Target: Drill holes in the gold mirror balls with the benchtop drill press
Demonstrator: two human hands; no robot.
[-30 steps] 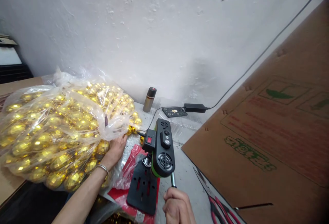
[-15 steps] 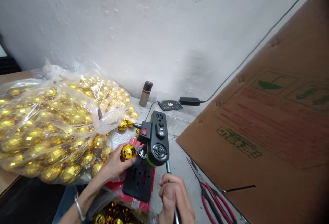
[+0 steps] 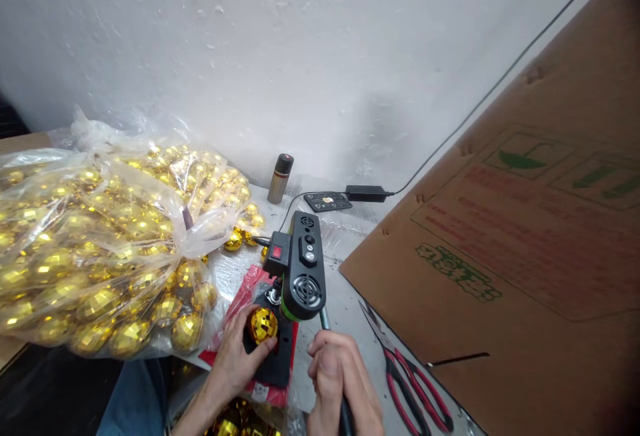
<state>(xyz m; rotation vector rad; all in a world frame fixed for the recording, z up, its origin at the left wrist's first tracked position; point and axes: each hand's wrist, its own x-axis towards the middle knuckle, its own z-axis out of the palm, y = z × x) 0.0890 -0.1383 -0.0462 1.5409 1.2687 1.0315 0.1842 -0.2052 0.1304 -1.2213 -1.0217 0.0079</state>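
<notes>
My left hand [image 3: 241, 351] grips a shiny gold mirrored ball [image 3: 263, 326] between thumb and fingers. The ball is over the black slotted base plate [image 3: 275, 371] of a small bench drill press, close to the left underside of its black head [image 3: 306, 263]. My right hand [image 3: 341, 379] is wrapped around the machine's lever [image 3: 325, 318], a metal rod with a dark grip, at the front right. A red switch box [image 3: 277, 252] sits on the head's left side. The chuck or bit under the head is hidden.
Clear plastic bags of gold balls [image 3: 115, 249] fill the left, with more gold balls [image 3: 240, 419] below the base. Red-handled scissors [image 3: 407, 376] lie right, by a large cardboard box [image 3: 500, 223]. Behind stand a spray can [image 3: 281, 179], a phone-like slab [image 3: 327, 201] and a power adapter [image 3: 367, 193].
My left hand has carried the gold ball right and toward me, from the plate's left edge to over the plate. My right hand stays on the lever. The view has shifted slightly.
</notes>
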